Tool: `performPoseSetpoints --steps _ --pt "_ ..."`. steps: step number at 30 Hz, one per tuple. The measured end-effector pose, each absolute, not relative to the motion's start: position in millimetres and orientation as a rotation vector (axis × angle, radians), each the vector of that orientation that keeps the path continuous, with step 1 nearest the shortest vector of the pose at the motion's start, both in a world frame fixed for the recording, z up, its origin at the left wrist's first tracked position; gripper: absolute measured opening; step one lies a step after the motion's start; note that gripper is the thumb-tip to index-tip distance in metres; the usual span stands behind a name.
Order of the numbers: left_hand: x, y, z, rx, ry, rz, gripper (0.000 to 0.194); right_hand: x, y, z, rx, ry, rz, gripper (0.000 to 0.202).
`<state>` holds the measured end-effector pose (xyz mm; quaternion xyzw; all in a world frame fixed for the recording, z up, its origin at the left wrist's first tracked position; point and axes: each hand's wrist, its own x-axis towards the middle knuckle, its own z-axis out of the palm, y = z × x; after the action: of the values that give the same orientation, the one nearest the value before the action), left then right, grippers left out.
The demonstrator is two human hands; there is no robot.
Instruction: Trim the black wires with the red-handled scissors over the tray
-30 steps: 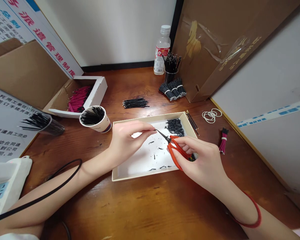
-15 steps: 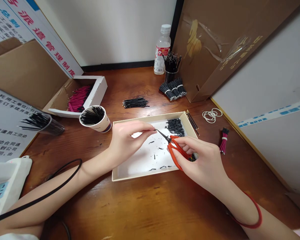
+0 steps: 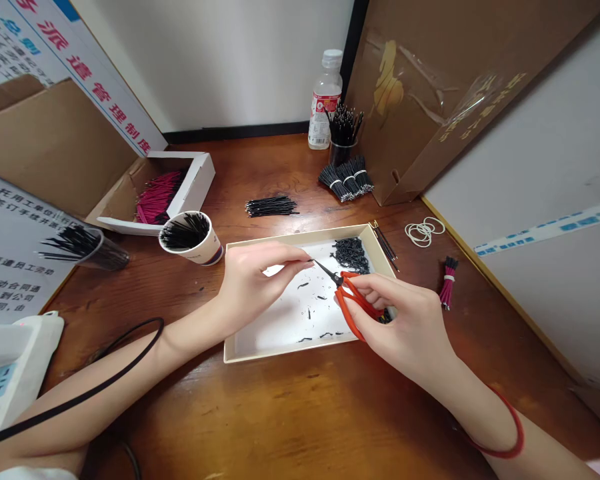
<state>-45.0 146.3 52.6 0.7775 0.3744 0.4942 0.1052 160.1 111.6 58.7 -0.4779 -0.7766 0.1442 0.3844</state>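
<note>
Over the shallow cream box (image 3: 233,343), my left hand (image 3: 257,283) pinches thumb and forefinger together; a tiny dark bit shows at the fingertips, too small to name. My right hand (image 3: 405,320) is wrapped around the red handles of a pair of scissors (image 3: 347,293). Their slim dark blades point at the left fingertips, the tips almost touching them. Inside the box lie a heap of short black pieces (image 3: 351,255) at the far right and several black scraps (image 3: 321,297) scattered on the white bottom. Part of the box is hidden under both hands.
Behind the box lies a pile of black wires (image 3: 271,205). A paper cup (image 3: 213,250) of black wires and a white carton (image 3: 197,183) of pink-and-black ones stand left. Tied bundles (image 3: 347,179), a bottle (image 3: 325,100), rubber bands (image 3: 424,231) and a pink bundle (image 3: 449,283) are rightward.
</note>
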Motion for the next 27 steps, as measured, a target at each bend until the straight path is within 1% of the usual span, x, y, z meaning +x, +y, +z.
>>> performPoseSetpoints --steps 27 --pt "-45.4 145.9 51.3 2.310 1.107 1.440 0.006 161.3 113.2 57.6 -1.226 -2.004 0.369 0.007"
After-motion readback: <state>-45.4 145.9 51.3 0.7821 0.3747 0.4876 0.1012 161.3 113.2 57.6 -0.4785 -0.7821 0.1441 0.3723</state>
